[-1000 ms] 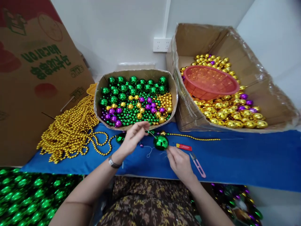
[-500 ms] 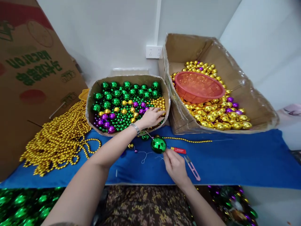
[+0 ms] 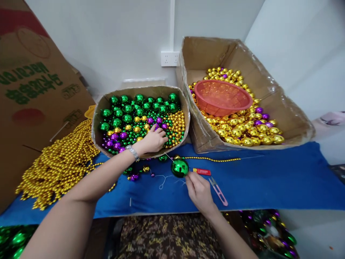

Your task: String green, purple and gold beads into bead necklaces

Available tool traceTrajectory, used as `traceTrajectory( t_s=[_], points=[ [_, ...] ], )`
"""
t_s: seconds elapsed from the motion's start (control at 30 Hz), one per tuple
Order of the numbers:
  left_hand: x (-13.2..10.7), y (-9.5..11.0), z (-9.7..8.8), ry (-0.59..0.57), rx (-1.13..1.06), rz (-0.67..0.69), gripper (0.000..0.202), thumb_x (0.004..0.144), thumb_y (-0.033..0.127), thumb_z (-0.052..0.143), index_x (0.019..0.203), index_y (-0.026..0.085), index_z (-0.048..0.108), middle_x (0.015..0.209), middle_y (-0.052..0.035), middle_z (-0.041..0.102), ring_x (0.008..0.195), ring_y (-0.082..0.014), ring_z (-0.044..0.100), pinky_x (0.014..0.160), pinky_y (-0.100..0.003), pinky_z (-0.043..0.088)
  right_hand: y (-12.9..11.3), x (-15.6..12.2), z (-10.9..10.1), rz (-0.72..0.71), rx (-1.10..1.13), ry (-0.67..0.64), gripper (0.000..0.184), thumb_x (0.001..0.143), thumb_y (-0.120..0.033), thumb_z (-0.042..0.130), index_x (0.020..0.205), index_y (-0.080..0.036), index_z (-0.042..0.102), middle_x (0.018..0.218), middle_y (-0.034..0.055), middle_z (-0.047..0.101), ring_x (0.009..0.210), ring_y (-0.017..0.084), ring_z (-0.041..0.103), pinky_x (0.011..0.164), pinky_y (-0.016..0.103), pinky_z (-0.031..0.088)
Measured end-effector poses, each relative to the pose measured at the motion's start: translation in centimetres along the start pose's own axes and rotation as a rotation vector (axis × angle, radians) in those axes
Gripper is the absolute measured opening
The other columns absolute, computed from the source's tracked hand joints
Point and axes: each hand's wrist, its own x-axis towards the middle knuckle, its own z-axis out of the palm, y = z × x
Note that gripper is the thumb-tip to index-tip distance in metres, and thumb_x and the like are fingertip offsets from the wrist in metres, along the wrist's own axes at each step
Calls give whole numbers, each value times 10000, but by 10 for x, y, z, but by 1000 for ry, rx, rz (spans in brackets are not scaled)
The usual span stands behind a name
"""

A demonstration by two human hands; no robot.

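Observation:
My left hand (image 3: 154, 139) is over the beads in the smaller box, fingers bent and slightly apart, reaching towards purple balls (image 3: 159, 120). Nothing shows in it, though its fingertips are partly hidden. My right hand (image 3: 199, 189) is closed in a pinch at the lower right of a large shiny green ball (image 3: 179, 168), held above the blue cloth. A thin needle-like rod (image 3: 169, 157) sticks out from the ball's upper left. Below my left hand, small strung beads (image 3: 146, 168) and a loose white thread (image 3: 162, 181) lie on the cloth.
The cardboard box (image 3: 95, 124) holds green, purple and gold beads. A larger box (image 3: 285, 104) has gold balls and a red basket (image 3: 223, 97). Gold bead strands (image 3: 54, 169) are heaped left. A red lighter (image 3: 202, 172), pink thread snips (image 3: 219, 192) and a gold strand (image 3: 212, 159) lie right.
My left hand has moved left in the smaller box, from the small gold beads to the purple balls. My right hand still holds the green ball; the view has shifted slightly.

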Motion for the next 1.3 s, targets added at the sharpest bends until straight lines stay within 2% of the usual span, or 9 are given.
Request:
traceTrajectory(
  t_s=[0.17,0.33,0.47,0.57,0.67,0.77,0.87,0.93,1.3],
  points=[
    [-10,-12,-10,61,108,-92,167,823,211,557,725,149,678,915,-143,618,1101,-335,488,1002,-548,323,1,1,3,9,15,-1,180,957,-137,431,868,-176,583,660,11,564,593,127,527,591,237,404],
    [23,6,3,34,-34,-114,223,897,153,439,907,114,659,866,-137,640,834,-232,553,788,-376,431,-2,5,4,7,12,-2,189,959,-137,433,844,-182,576,642,4,544,571,122,503,577,238,393],
    [47,19,16,-61,-31,-154,265,845,36,437,1020,113,620,874,-142,664,880,-250,558,731,-348,407,-3,4,1,1,-13,2,191,962,-141,429,848,-183,577,640,2,545,565,122,502,574,241,387],
    [51,19,16,-37,-109,-190,280,816,17,462,1023,118,620,898,-144,674,922,-263,561,750,-359,412,-2,3,-1,-4,-42,12,196,963,-150,424,852,-182,582,630,-1,545,553,124,503,562,242,379],
    [39,17,6,129,-413,-328,238,803,69,516,999,119,642,900,-118,672,885,-237,578,776,-362,436,-1,4,-3,5,-55,38,191,961,-159,433,857,-180,592,642,4,571,554,123,520,565,239,388],
    [14,23,-9,330,-1082,-537,206,837,224,564,1008,150,653,885,-67,661,774,-164,588,707,-304,469,-1,5,-5,13,-51,49,190,959,-171,447,853,-181,603,661,12,604,564,122,550,575,236,406],
    [-16,37,-23,402,-1742,-646,228,817,321,633,983,168,663,840,-42,643,712,-124,585,617,-252,472,-3,6,-4,15,-54,21,190,959,-186,453,857,-179,613,685,26,633,593,132,586,598,240,431],
    [-33,48,-28,420,-1981,-676,220,790,312,682,953,165,670,783,-32,631,697,-117,590,598,-237,479,-6,6,-2,9,-54,-13,196,964,-196,443,884,-179,621,712,37,653,619,138,605,619,244,448],
    [-64,72,-24,530,-2161,-813,226,759,306,750,913,160,672,769,-7,648,668,-95,624,594,-208,525,-11,1,8,-58,-132,-101,233,977,-199,413,959,-168,643,752,46,688,673,139,637,665,239,461]
  ],
)
